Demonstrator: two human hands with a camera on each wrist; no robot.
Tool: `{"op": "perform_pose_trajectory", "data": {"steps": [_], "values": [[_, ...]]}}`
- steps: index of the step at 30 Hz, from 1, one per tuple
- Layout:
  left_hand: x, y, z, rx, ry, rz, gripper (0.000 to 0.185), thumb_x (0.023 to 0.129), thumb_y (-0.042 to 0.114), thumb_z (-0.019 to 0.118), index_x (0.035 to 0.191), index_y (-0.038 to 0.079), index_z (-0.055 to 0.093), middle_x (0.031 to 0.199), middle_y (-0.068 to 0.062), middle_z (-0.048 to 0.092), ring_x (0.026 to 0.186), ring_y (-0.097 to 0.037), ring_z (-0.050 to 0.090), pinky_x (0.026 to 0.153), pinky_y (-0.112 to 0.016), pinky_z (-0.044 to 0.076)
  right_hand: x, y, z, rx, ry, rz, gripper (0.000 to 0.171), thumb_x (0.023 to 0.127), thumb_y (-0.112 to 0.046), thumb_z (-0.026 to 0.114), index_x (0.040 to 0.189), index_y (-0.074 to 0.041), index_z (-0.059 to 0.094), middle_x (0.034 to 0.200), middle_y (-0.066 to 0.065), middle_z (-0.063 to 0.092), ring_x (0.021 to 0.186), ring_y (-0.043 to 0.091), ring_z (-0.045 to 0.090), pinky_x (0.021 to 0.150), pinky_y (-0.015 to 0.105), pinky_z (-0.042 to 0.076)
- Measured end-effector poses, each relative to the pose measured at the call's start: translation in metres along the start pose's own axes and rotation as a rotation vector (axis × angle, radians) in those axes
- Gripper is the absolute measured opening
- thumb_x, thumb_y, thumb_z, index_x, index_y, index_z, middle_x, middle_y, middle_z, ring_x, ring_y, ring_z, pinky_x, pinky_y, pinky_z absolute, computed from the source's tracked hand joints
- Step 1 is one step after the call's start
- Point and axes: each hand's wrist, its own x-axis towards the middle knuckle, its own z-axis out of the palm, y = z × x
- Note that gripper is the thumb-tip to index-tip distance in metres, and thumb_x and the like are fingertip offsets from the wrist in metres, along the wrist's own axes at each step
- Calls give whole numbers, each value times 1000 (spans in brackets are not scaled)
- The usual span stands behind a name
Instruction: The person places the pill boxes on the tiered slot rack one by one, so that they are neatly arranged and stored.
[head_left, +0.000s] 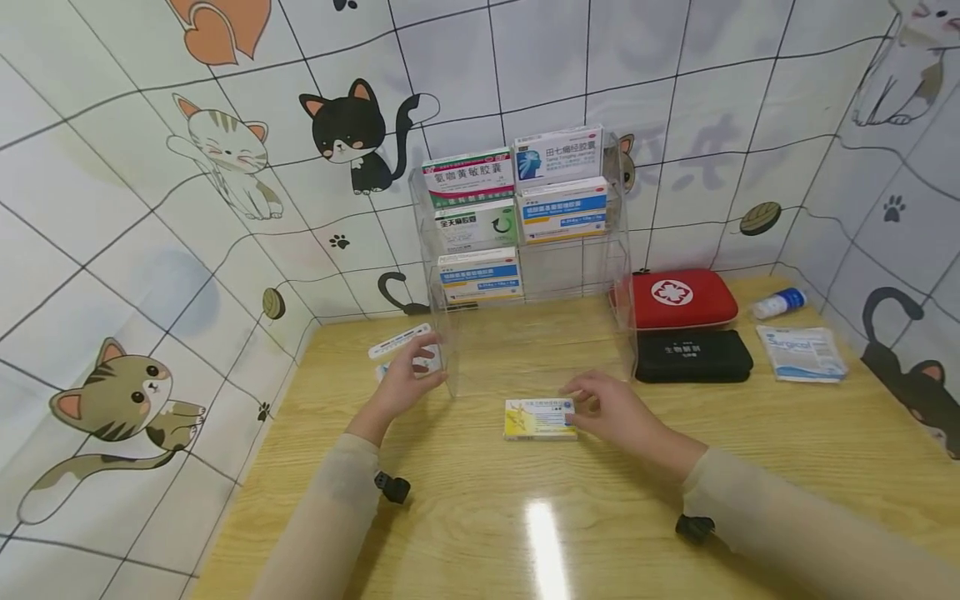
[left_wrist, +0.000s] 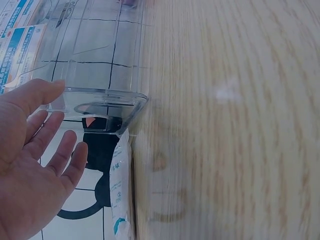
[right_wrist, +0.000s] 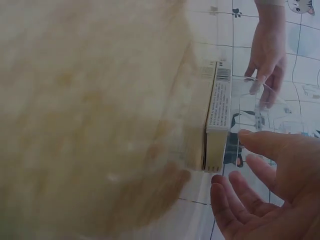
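Observation:
A yellow-and-white medicine box (head_left: 540,419) lies flat on the table in front of a clear acrylic display rack (head_left: 540,350). My right hand (head_left: 611,414) is at the box's right end, thumb and fingers spread apart; in the right wrist view the fingertips (right_wrist: 220,180) are right beside the box (right_wrist: 218,100). Beside the rack's left side is my left hand (head_left: 406,379), its fingers loosely extended. The left wrist view has the left thumb (left_wrist: 47,92) overlapping the rack's edge (left_wrist: 107,93), with nothing in the palm.
Several medicine boxes (head_left: 477,275) stand on the rack's upper tiers. Right of it are a red first-aid case (head_left: 686,310), a black case (head_left: 693,357), a blue-capped bottle (head_left: 780,303) and a white-blue packet (head_left: 801,353). Small flat packages (head_left: 399,341) lie behind my left hand.

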Motion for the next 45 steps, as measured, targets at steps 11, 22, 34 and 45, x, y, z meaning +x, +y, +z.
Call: {"op": "perform_pose_trajectory", "data": {"steps": [11, 22, 34, 45], "values": [[0, 1, -3, -6, -7, -7, 67, 94, 6, 75, 153, 2, 42, 153, -19, 48, 130, -38, 51, 108, -58, 49, 4, 15, -3, -62, -112, 93, 50, 84, -24, 88, 127, -7, 70, 123, 9, 69, 105, 21, 67, 87, 39, 59], [-1, 2, -1, -6, -6, -29, 68, 93, 7, 75, 153, 6, 43, 151, -16, 49, 130, -36, 51, 109, -56, 49, 3, 8, -6, 27, -107, 135, 38, 83, -14, 87, 116, -6, 70, 110, 11, 74, 100, 26, 71, 83, 38, 62], [1, 2, -2, -2, -10, -35, 67, 94, 7, 75, 153, 4, 43, 151, -21, 48, 131, -38, 51, 109, -58, 48, -5, -4, -21, 36, 65, 146, 14, 90, -12, 80, 104, -18, 79, 116, 6, 75, 98, 17, 74, 86, 36, 64], [-1, 4, -2, 2, -11, -23, 65, 94, 9, 76, 151, 6, 45, 150, -17, 50, 130, -39, 52, 108, -59, 48, 14, -20, -69, -29, 257, 7, 17, 89, -13, 82, 105, -16, 80, 107, 3, 75, 92, 18, 75, 79, 16, 61]]}}
